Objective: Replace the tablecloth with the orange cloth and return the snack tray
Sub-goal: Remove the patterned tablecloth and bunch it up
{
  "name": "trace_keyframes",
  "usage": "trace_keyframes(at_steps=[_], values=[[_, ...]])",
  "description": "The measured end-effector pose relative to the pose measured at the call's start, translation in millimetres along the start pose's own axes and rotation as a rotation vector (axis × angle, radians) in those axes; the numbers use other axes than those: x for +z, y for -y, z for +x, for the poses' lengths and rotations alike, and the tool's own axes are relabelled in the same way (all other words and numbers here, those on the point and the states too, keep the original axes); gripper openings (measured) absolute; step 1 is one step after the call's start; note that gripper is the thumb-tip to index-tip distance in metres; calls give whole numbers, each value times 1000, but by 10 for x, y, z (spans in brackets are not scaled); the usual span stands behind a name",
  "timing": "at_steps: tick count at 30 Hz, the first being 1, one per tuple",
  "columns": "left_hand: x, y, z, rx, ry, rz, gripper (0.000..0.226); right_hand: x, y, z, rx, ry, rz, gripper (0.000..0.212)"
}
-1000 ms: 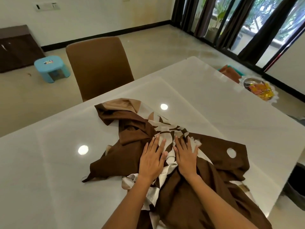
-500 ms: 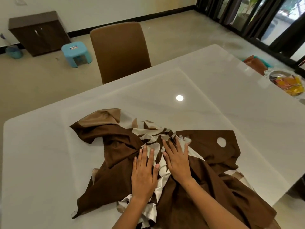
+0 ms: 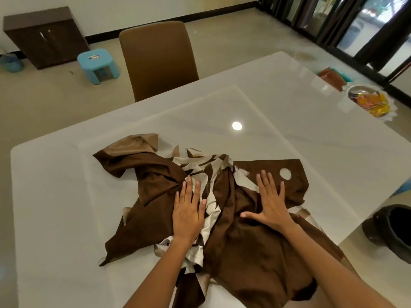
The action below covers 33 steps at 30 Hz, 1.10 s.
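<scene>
Where tablecloth (image 3: 255, 241) overhangs: near edge.

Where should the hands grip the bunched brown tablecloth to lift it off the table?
Probably at the thick crumpled middle of the brown tablecloth, from the near side, fingers scooping under the folds. Left hand and right hand already lie flat there; the far corners look thin and loose.

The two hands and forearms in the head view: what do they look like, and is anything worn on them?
The left hand and the right hand are bare: no gloves, and no rings, watch or bracelet show. Both forearms are uncovered as far as the bottom edge of the picture, so no sleeve is visible. The fingernails look short and unpainted. No markings can be seen on either arm.
</scene>
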State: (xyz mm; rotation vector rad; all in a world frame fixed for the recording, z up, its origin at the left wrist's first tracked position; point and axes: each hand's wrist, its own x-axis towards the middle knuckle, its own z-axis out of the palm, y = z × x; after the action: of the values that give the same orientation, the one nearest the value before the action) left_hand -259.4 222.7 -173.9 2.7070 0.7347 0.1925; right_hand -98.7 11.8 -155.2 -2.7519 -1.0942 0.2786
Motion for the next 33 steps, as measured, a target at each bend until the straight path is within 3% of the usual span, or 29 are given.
trace_keyframes(at_steps=[2,4,12,18,21,23,25,28,30,33], values=[[12,4,0,4,2,-5,57,33,-108,-76,31,68,9,127],[24,5,8,4,3,-9,57,45,-103,-115,70,29,86,118],[-69,-23,-38,41,-13,-142,66,-67,379,-219,181,-386,470,43],[-275,-77,-68,71,-120,-435,66,-700,1028,31,-121,-648,631,24],[-414,-69,-67,-63,-256,-709,57,-830,1537,216,-312,-693,636,24],[-524,0,-91,-212,-389,-907,55,-789,1864,358,-446,-640,605,27],[-725,77,-95,-391,-508,-1130,66,-596,2066,491,-441,-530,394,41],[-977,226,-41,-507,-630,-1009,70,-123,2091,585,-258,-120,205,69],[-1086,306,5,-386,-638,-842,59,167,2048,629,-255,46,130,79],[-1159,263,125,-104,-488,-547,57,316,2021,718,-287,117,104,92]])
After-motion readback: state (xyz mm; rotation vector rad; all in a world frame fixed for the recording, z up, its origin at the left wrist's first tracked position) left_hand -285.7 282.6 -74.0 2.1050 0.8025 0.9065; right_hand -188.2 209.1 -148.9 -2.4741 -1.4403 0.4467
